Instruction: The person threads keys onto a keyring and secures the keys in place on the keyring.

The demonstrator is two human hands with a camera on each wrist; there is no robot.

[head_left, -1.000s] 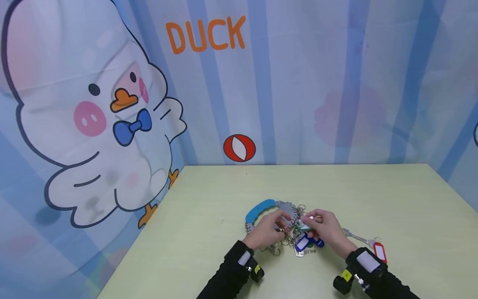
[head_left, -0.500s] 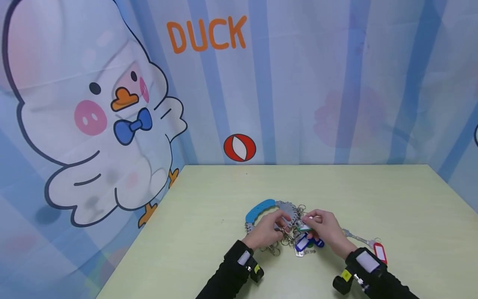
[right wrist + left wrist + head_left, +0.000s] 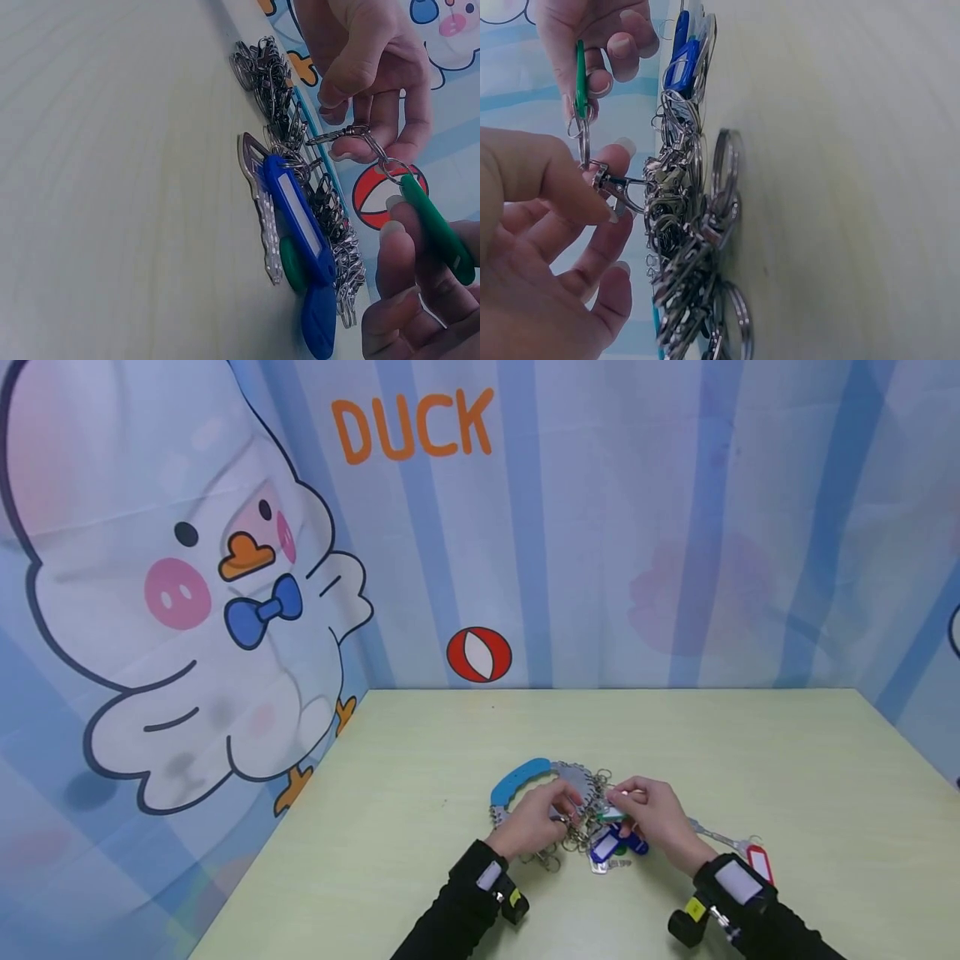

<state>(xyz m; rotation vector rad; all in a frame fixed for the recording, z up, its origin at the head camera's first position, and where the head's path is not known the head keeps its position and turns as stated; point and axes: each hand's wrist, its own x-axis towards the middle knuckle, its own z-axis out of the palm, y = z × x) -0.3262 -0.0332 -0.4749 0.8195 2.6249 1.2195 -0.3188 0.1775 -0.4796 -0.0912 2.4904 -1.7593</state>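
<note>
My left hand (image 3: 531,823) pinches a small metal clasp (image 3: 613,182) between thumb and fingers. The clasp's other end reaches into the heap of metal clasps and split rings (image 3: 675,202). Opposite it, my right hand (image 3: 660,821) grips a green key tag (image 3: 435,225) by its sides. A split ring (image 3: 391,169) joins this tag to the pinched clasp. Below hang blue key tags (image 3: 296,206) and a silver key (image 3: 262,214) by the heap, with another green piece partly hidden behind them. A toothed grey ring (image 3: 573,778) with a blue grip (image 3: 519,781) lies around the clasps.
Right of my right hand, a key (image 3: 718,837) with a red-framed tag (image 3: 760,863) lies on the pale table (image 3: 420,760). A printed duck curtain (image 3: 600,527) hangs behind the table and along its left side.
The head view has shifted very slightly. Both hands keep their grips, on the clasp and on the green key tag, with hardly any motion.
</note>
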